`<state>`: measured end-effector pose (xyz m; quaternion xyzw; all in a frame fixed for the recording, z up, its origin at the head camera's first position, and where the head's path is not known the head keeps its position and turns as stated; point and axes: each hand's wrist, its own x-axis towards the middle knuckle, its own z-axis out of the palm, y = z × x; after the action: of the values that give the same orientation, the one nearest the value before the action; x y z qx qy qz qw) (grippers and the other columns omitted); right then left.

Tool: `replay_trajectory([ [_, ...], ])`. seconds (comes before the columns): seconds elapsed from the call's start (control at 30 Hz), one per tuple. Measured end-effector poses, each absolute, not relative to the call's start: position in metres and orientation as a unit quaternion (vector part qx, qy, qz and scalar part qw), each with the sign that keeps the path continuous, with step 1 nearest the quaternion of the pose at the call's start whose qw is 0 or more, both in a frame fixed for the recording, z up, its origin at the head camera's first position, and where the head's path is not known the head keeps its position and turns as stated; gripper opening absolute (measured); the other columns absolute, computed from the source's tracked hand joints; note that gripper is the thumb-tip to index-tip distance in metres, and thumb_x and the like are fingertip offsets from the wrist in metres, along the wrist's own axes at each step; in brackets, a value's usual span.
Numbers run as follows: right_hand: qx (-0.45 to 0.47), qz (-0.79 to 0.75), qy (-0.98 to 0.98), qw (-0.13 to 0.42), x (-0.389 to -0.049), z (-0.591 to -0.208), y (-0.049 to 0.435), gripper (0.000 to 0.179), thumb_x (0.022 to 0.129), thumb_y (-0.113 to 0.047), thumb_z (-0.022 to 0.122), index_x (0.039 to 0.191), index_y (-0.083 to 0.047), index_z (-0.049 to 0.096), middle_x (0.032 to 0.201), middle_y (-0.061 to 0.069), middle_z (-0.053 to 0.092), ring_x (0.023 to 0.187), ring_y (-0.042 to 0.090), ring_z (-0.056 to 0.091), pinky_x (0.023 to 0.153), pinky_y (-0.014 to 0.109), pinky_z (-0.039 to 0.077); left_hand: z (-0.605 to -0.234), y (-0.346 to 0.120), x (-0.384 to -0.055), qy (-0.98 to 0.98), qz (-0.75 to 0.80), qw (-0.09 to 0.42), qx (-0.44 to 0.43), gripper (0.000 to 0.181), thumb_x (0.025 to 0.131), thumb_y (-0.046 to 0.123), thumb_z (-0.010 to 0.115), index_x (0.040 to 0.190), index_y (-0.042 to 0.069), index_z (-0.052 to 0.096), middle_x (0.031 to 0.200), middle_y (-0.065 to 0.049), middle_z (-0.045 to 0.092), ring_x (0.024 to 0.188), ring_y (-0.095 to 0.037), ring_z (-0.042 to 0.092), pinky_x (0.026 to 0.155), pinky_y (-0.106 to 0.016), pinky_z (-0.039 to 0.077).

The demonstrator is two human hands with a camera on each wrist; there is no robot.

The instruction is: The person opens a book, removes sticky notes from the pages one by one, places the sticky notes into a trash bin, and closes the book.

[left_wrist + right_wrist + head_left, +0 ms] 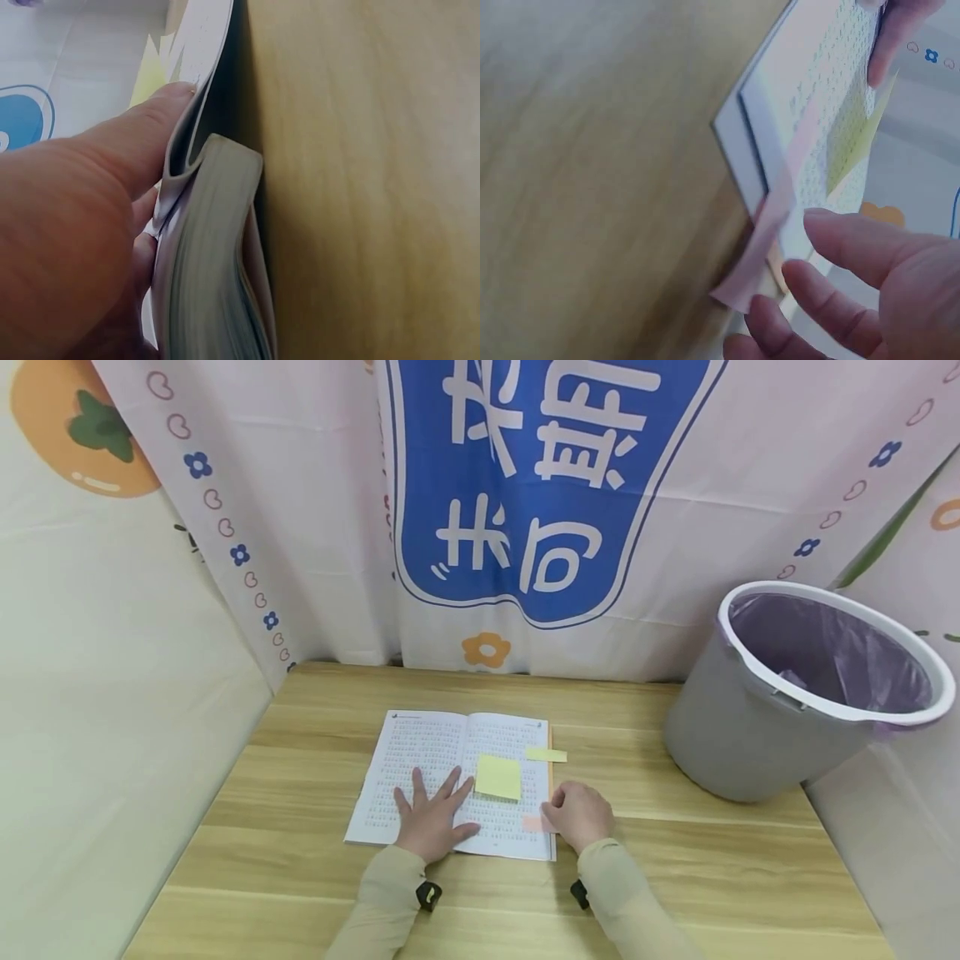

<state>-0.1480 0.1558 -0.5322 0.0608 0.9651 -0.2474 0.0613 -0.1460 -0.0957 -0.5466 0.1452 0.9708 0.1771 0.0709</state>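
An open book with printed pages lies on the wooden table. My left hand rests on it with fingers spread, near the centre fold; in the left wrist view its thumb presses the page beside the thick page block. A square yellow sticky note is on the right page, one edge lifted in the right wrist view. A narrow yellow strip sticks out past the right edge. Lower down, a pink strip overhangs that edge. Beside it is my right hand, thumb and fingertips apart, close to the strip.
A grey trash bin with a white rim and purple liner stands at the right of the table. Printed curtains hang behind and along both sides. Each wrist wears a small black device.
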Motion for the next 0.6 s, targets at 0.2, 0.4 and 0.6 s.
replay_trajectory([
  [0.2, -0.057, -0.239, 0.969, -0.015, -0.149, -0.53, 0.146, 0.035, 0.085, -0.029, 0.079, 0.114, -0.011, 0.07, 0.106, 0.007, 0.066, 0.1, 0.028, 0.062, 0.088, 0.047, 0.052, -0.548, -0.095, -0.147, 0.972, 0.171, 0.073, 0.145, 0.075, 0.088, 0.056, 0.065, 0.153, 0.028, 0.039, 0.162, 0.0, 0.024, 0.14, -0.061, 0.001, 0.102, -0.081, 0.0],
  [0.4, -0.157, -0.236, 0.958, -0.034, -0.152, -0.538, 0.13, 0.044, 0.086, -0.027, 0.078, 0.124, -0.01, 0.066, 0.127, 0.009, 0.062, 0.116, 0.028, 0.059, 0.1, 0.044, 0.049, -0.548, -0.095, -0.147, 0.974, 0.161, 0.068, 0.147, 0.075, 0.088, 0.058, 0.064, 0.153, 0.028, 0.04, 0.162, 0.0, 0.026, 0.139, -0.062, 0.003, 0.102, -0.082, 0.003],
  [0.6, -0.203, -0.214, 0.953, -0.062, -0.156, -0.543, 0.12, 0.045, 0.086, -0.026, 0.078, 0.125, -0.009, 0.066, 0.126, 0.01, 0.064, 0.118, 0.028, 0.059, 0.102, 0.042, 0.047, -0.552, -0.096, -0.149, 0.973, 0.161, 0.072, 0.147, 0.078, 0.089, 0.059, 0.062, 0.154, 0.025, 0.037, 0.162, 0.001, 0.024, 0.139, -0.062, 0.003, 0.101, -0.082, 0.002],
])
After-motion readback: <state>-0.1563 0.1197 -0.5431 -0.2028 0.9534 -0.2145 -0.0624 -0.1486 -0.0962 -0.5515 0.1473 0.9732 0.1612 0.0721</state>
